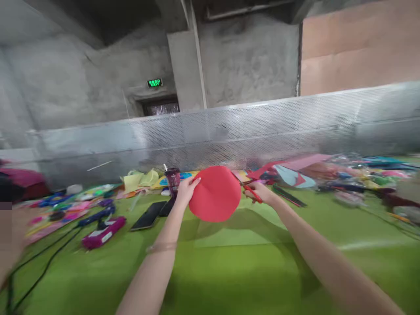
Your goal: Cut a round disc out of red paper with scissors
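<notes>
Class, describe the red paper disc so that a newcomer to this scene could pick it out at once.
Start at the green table below the perforated metal wall. Above its middle, the left hand pinches the red paper disc by its edge. It alone is round, plain red and lifted off the table.

We see an evenly lit scene, bright on the green table surface point(229, 271) and dim in the upper concrete recess. Soft shadows of both forearms fall on the green. Motion blur smears the whole frame, worst at the right edge, where the coloured clutter point(361, 175) loses detail. Wide-angle distortion bows the perforated metal barrier point(262, 127). A green sign point(154, 82) glows, unreadable.
</notes>
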Demonstrator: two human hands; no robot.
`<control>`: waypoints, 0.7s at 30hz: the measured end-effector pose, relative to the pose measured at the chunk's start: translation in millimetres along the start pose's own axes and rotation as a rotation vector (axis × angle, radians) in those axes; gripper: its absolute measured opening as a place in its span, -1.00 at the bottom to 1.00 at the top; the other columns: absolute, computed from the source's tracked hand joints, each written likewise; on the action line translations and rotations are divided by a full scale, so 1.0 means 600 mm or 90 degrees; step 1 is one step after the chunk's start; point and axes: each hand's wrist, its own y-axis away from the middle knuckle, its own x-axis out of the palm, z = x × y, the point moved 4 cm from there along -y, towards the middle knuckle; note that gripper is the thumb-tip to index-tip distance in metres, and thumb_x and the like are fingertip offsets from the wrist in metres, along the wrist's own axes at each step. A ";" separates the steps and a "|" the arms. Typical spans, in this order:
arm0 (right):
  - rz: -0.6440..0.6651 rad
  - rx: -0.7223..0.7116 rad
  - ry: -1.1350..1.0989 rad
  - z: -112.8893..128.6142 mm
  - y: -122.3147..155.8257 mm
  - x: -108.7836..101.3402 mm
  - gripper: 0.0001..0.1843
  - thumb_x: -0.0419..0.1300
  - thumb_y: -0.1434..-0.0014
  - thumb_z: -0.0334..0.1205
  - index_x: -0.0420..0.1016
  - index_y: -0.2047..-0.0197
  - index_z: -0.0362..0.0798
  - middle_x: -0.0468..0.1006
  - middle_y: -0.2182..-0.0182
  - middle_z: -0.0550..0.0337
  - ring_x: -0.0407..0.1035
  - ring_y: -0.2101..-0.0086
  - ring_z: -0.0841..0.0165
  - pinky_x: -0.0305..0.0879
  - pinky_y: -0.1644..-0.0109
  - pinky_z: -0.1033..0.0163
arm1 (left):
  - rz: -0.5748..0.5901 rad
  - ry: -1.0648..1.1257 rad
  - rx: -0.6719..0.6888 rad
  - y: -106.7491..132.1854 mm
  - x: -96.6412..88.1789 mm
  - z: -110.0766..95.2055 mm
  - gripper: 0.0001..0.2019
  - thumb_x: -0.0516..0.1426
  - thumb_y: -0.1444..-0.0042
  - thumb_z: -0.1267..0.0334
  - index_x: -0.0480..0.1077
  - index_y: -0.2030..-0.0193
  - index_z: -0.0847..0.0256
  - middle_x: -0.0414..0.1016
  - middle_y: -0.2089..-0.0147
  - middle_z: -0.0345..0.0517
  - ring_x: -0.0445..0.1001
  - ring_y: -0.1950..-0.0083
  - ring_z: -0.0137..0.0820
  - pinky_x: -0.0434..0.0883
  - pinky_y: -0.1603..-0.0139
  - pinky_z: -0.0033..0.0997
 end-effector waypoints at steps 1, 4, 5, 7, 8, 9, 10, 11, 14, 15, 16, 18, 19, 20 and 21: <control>-0.011 0.000 -0.004 0.002 0.002 -0.001 -0.83 0.08 0.09 -0.21 0.34 0.44 -0.15 0.18 0.65 0.35 0.16 0.65 0.51 0.30 0.63 0.35 | -0.004 -0.004 -0.004 0.000 -0.001 0.001 -0.68 0.09 0.04 0.01 0.43 0.37 0.27 0.49 0.35 -0.08 0.42 0.28 -0.27 0.27 0.22 -0.36; -0.035 0.005 -0.012 0.010 0.007 -0.004 -0.84 0.08 0.09 -0.20 0.33 0.45 -0.13 0.15 0.68 0.37 0.13 0.67 0.53 0.29 0.62 0.37 | -0.008 -0.003 -0.010 0.001 -0.003 0.001 -0.68 0.09 0.04 0.01 0.42 0.39 0.26 0.49 0.37 -0.10 0.42 0.30 -0.28 0.28 0.25 -0.37; -0.040 0.009 -0.012 0.012 0.009 -0.005 -0.84 0.08 0.09 -0.20 0.33 0.46 -0.13 0.14 0.69 0.37 0.12 0.67 0.53 0.28 0.62 0.38 | -0.004 0.005 -0.011 0.002 -0.003 0.000 -0.68 0.09 0.04 0.01 0.42 0.39 0.26 0.49 0.38 -0.10 0.42 0.30 -0.28 0.28 0.26 -0.37; -0.045 0.016 -0.014 0.017 0.011 -0.005 -0.85 0.07 0.10 -0.21 0.32 0.48 -0.12 0.14 0.70 0.37 0.12 0.68 0.53 0.26 0.63 0.39 | 0.002 0.016 -0.011 0.004 -0.002 -0.003 -0.69 0.09 0.04 0.01 0.42 0.40 0.25 0.50 0.38 -0.10 0.43 0.30 -0.28 0.29 0.26 -0.38; -0.045 0.020 -0.015 0.019 0.012 -0.005 -0.86 0.07 0.10 -0.21 0.31 0.49 -0.12 0.15 0.70 0.37 0.12 0.68 0.53 0.26 0.63 0.38 | 0.002 0.019 -0.010 0.004 -0.002 -0.005 -0.69 0.09 0.03 0.01 0.43 0.39 0.25 0.50 0.38 -0.10 0.43 0.30 -0.28 0.30 0.26 -0.38; -0.045 0.023 -0.017 0.021 0.014 -0.005 -0.86 0.07 0.10 -0.20 0.30 0.51 -0.11 0.17 0.71 0.36 0.13 0.69 0.53 0.27 0.62 0.38 | 0.000 0.021 -0.011 0.005 -0.002 -0.006 -0.69 0.10 0.04 0.01 0.43 0.39 0.25 0.51 0.37 -0.10 0.43 0.29 -0.28 0.30 0.25 -0.38; -0.044 0.025 -0.019 0.023 0.014 -0.005 -0.86 0.06 0.10 -0.20 0.28 0.52 -0.11 0.18 0.71 0.36 0.14 0.69 0.52 0.27 0.62 0.37 | -0.001 0.021 -0.013 0.005 -0.002 -0.007 -0.69 0.10 0.04 0.02 0.43 0.38 0.25 0.51 0.36 -0.09 0.44 0.28 -0.28 0.30 0.24 -0.37; -0.045 0.027 -0.021 0.024 0.015 -0.005 -0.86 0.06 0.11 -0.20 0.27 0.53 -0.10 0.19 0.71 0.35 0.14 0.68 0.52 0.28 0.62 0.37 | -0.003 0.025 -0.017 0.006 -0.002 -0.008 -0.69 0.11 0.04 0.02 0.44 0.37 0.25 0.51 0.35 -0.09 0.44 0.28 -0.28 0.31 0.23 -0.37; -0.046 0.030 -0.025 0.025 0.016 -0.006 -0.86 0.07 0.12 -0.19 0.26 0.54 -0.10 0.20 0.70 0.35 0.16 0.68 0.51 0.28 0.61 0.36 | -0.001 0.050 -0.025 0.006 0.000 -0.009 -0.71 0.12 0.05 0.03 0.44 0.36 0.25 0.52 0.34 -0.08 0.45 0.26 -0.27 0.33 0.23 -0.38; -0.047 0.030 -0.024 0.025 0.016 -0.006 -0.86 0.06 0.12 -0.19 0.26 0.54 -0.10 0.20 0.70 0.35 0.16 0.68 0.51 0.28 0.61 0.36 | -0.002 0.055 -0.027 0.006 0.000 -0.009 -0.71 0.12 0.05 0.04 0.43 0.37 0.25 0.52 0.34 -0.08 0.45 0.26 -0.27 0.34 0.23 -0.38; -0.048 0.030 -0.023 0.025 0.015 -0.006 -0.86 0.06 0.11 -0.19 0.26 0.54 -0.10 0.20 0.70 0.35 0.16 0.68 0.51 0.28 0.61 0.36 | -0.003 0.058 -0.028 0.006 0.000 -0.010 -0.71 0.13 0.05 0.04 0.43 0.37 0.25 0.52 0.34 -0.08 0.46 0.26 -0.27 0.34 0.24 -0.38; -0.049 0.027 -0.016 0.025 0.015 -0.006 -0.85 0.06 0.11 -0.19 0.26 0.56 -0.10 0.21 0.71 0.34 0.17 0.69 0.51 0.28 0.61 0.36 | -0.007 0.059 -0.027 0.007 0.000 -0.012 -0.72 0.13 0.05 0.05 0.43 0.37 0.25 0.52 0.34 -0.07 0.46 0.26 -0.27 0.35 0.24 -0.37; -0.050 0.025 -0.013 0.025 0.015 -0.006 -0.85 0.06 0.10 -0.18 0.26 0.56 -0.10 0.20 0.71 0.34 0.17 0.69 0.51 0.27 0.62 0.36 | -0.008 0.060 -0.026 0.007 0.000 -0.013 -0.72 0.13 0.05 0.05 0.43 0.37 0.26 0.53 0.34 -0.07 0.46 0.26 -0.26 0.36 0.24 -0.37; -0.052 0.024 -0.010 0.025 0.015 -0.006 -0.84 0.06 0.10 -0.18 0.25 0.57 -0.10 0.20 0.72 0.34 0.16 0.69 0.51 0.27 0.62 0.36 | -0.009 0.061 -0.025 0.007 0.000 -0.014 -0.73 0.13 0.05 0.06 0.43 0.37 0.26 0.53 0.33 -0.06 0.47 0.25 -0.26 0.36 0.23 -0.36; -0.054 0.023 -0.009 0.026 0.015 -0.006 -0.84 0.06 0.10 -0.18 0.25 0.58 -0.10 0.20 0.72 0.34 0.16 0.69 0.51 0.27 0.62 0.36 | -0.009 0.063 -0.025 0.008 0.000 -0.016 -0.73 0.13 0.05 0.06 0.43 0.37 0.26 0.53 0.33 -0.06 0.47 0.25 -0.26 0.36 0.23 -0.36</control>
